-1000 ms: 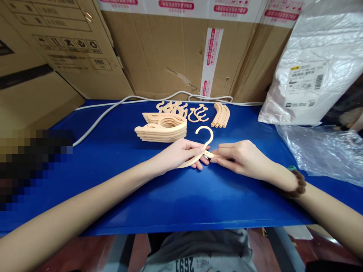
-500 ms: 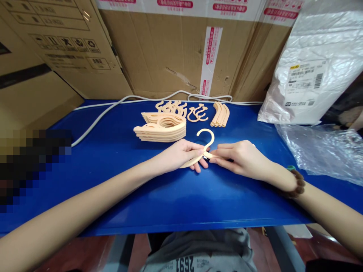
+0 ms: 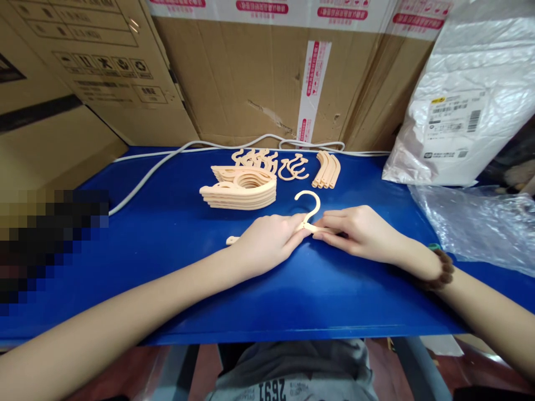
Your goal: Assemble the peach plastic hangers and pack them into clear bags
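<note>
Between my two hands is a cream plastic clothes hanger [image 3: 316, 206], its hook standing up and curling to the left. My left hand [image 3: 270, 239] is closed around the hanger's left arm, whose tip pokes out behind the wrist. My right hand [image 3: 359, 233] pinches the right arm close to the hook's base; the fingers cover most of that arm. Beyond my left hand lies a stack of folded hangers [image 3: 240, 195]. Loose hooks [image 3: 295, 167] and several curved arm pieces [image 3: 326, 170] rest farther back, with more hooks [image 3: 254, 160] behind the stack.
A blue table [image 3: 188, 301] carries everything. Cardboard boxes [image 3: 251, 72] form a wall at the back and left. A white cable [image 3: 167, 157] runs along the rear. At the right stand a white parcel bag [image 3: 451, 128] and crumpled clear plastic [image 3: 476, 223].
My left hand has turned over and its fingers have closed round the hanger's left arm. That arm's end now shows behind the wrist. My right hand keeps its pinch.
</note>
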Demonstrator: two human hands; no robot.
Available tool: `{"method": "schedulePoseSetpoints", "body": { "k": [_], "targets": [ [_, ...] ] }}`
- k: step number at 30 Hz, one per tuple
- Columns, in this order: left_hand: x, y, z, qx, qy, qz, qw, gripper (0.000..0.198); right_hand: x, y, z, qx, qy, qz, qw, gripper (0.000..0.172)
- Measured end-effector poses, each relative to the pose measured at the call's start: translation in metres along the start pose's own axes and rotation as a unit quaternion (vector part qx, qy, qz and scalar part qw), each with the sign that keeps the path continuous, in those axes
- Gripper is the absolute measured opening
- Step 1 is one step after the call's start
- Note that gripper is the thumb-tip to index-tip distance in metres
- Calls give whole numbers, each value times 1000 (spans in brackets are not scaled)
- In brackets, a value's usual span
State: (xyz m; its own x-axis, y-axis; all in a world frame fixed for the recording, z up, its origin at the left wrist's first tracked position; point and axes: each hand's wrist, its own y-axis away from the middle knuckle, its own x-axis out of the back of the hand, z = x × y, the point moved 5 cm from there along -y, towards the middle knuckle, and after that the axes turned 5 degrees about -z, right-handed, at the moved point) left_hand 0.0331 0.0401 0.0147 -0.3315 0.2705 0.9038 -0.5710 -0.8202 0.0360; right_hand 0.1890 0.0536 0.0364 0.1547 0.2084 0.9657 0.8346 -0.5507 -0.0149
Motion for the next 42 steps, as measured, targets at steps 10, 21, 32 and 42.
{"method": "schedulePoseSetpoints", "body": {
  "k": [10, 21, 32, 42],
  "targets": [
    [-3, 1, 7, -21, -144, -29, 989, 39, 6, -2, -3, 11, 71, 42, 997, 29],
    [-4, -1, 2, 9, -98, -16, 995, 43, 6, 2, -4, -60, 52, 48, 996, 44],
    [-6, 2, 6, 58, -78, -31, 995, 48, -12, -2, -6, -113, -41, 35, 992, 35],
    [-7, 5, 5, 59, 18, -15, 998, 62, -14, -3, -4, -108, -62, 49, 991, 34]
  ]
}}
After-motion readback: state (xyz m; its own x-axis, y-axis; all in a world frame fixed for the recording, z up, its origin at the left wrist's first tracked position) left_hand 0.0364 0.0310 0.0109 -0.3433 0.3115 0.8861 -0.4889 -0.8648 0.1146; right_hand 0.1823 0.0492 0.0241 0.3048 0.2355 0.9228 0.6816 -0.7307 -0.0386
